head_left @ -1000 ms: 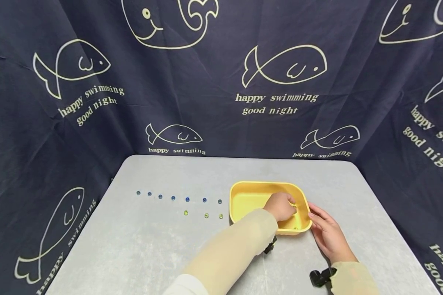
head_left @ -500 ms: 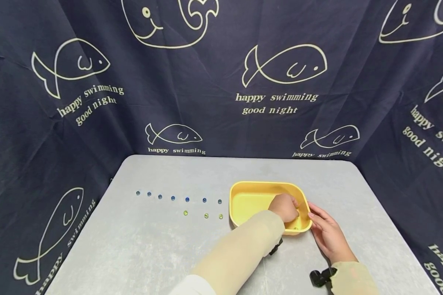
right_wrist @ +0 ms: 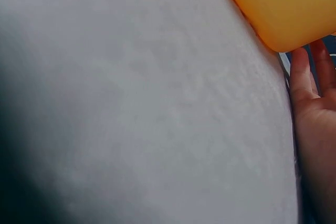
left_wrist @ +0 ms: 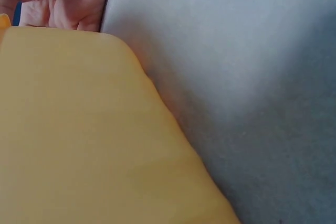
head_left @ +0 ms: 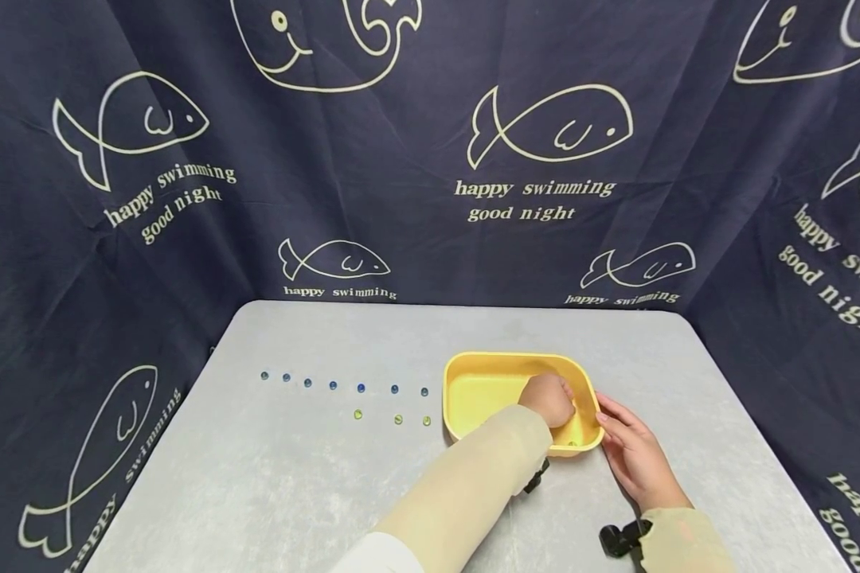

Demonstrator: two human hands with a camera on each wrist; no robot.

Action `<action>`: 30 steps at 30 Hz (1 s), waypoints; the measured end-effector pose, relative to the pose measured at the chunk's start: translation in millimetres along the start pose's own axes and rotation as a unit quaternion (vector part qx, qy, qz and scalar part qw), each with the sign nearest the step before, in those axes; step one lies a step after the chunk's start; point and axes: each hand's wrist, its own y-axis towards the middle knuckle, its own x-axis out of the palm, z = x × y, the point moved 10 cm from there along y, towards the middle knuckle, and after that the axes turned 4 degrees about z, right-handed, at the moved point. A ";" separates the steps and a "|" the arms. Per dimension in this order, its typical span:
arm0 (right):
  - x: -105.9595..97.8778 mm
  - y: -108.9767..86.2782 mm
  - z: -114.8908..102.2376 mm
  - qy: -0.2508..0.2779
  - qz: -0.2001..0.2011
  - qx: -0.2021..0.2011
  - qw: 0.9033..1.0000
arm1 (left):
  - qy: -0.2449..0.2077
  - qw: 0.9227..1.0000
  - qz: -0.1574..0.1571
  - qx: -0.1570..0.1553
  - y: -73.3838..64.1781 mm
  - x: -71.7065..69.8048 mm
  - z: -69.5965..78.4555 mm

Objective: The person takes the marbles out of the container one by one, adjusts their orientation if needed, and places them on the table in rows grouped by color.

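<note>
In the head view my left hand (head_left: 547,399) reaches into a yellow plastic basin (head_left: 487,360), near its right end. Its knuckles are bent downward and the fingertips are hidden, so I cannot tell what they hold. A yellow-green marble (head_left: 572,444) lies on the basin floor by the front right corner. My right hand (head_left: 638,458) rests against the basin's right outer wall, fingers fairly straight, fingertips right at the rim. The right wrist view shows those fingers (right_wrist: 300,72) at the basin's corner (right_wrist: 283,19). The left wrist view is mostly basin wall (left_wrist: 89,119).
Left of the basin, several blue marbles (head_left: 361,388) form a row on the grey table (head_left: 258,477). Three yellow-green marbles (head_left: 398,419) lie in a shorter row in front of them. A dark blue fish-print curtain (head_left: 430,159) hangs behind and at the sides.
My left hand has shifted slightly right inside the basin, and its fingertips have gone out of sight. My right hand has stayed at the basin's side. The marble rows are unchanged.
</note>
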 end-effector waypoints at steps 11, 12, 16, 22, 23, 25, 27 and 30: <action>-0.5 1.6 0.4 0.000 0.004 0.001 1.000 | 0.088 0.996 -0.013 0.007 -2.1 0.4 6.5; -0.8 1.5 0.6 0.001 0.003 0.000 1.000 | 0.095 0.995 -0.013 0.010 -2.0 1.2 7.0; -2.0 1.9 1.2 -0.003 0.004 -0.001 1.000 | 0.091 0.996 -0.013 0.009 -3.0 2.5 7.6; -1.1 1.3 1.6 -0.008 0.009 0.003 1.000 | 0.071 0.997 -0.018 0.022 -7.0 -1.4 7.9; -0.7 1.0 1.4 -0.006 0.008 0.003 1.000 | 0.075 0.997 -0.017 0.028 -7.6 -2.3 7.8; -0.2 0.9 1.0 -0.002 0.004 0.000 1.000 | 0.075 0.996 -0.018 0.034 -8.5 -4.1 6.3; 0.0 1.2 0.7 0.001 0.002 -0.002 1.000 | 0.061 0.997 -0.021 0.031 -9.0 -5.8 3.9; -0.4 1.9 0.7 0.001 0.001 -0.002 1.000 | 0.016 0.999 -0.025 0.024 -10.1 -8.4 1.4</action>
